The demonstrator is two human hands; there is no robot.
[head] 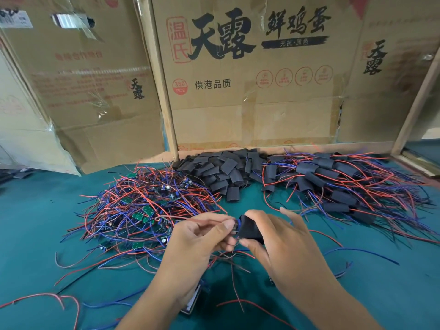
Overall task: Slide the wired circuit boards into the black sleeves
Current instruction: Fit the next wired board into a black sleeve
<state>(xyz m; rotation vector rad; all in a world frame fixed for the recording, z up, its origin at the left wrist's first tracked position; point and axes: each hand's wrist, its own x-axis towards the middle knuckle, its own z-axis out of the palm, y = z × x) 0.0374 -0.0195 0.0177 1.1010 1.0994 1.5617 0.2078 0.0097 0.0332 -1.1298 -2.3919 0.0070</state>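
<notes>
- The 2 hands meet low in the middle of the view, above the green bench (35, 222).
- The right hand (283, 236) grips a black sleeve (250, 228), thumb under it and fingers curled over its top, the open mouth of the sleeve turned toward the left hand.
- The left hand (204, 234) pinches a wired circuit board (235, 226) between thumb and forefinger, right at the mouth of the sleeve; only a small blue and dark part of the board shows, and how far it has gone in cannot be told.
- Thin red and dark wires (234, 277) hang down from between the hands onto the bench.
- To the left lies a tangled heap of bare boards (142, 210) with red and blue leads, small green boards showing here and there.
- Behind the hands, against the cardboard, sits a pile of empty sleeves (223, 170), all black and flattened.
- To the right is a heap of sleeved boards (333, 182), black sleeves with red and blue wires running out of both ends.
- Cardboard boxes (250, 79) printed with Chinese characters stand upright along the back of the bench.
- A small flat dark object lies under the left wrist, mostly hidden.
</notes>
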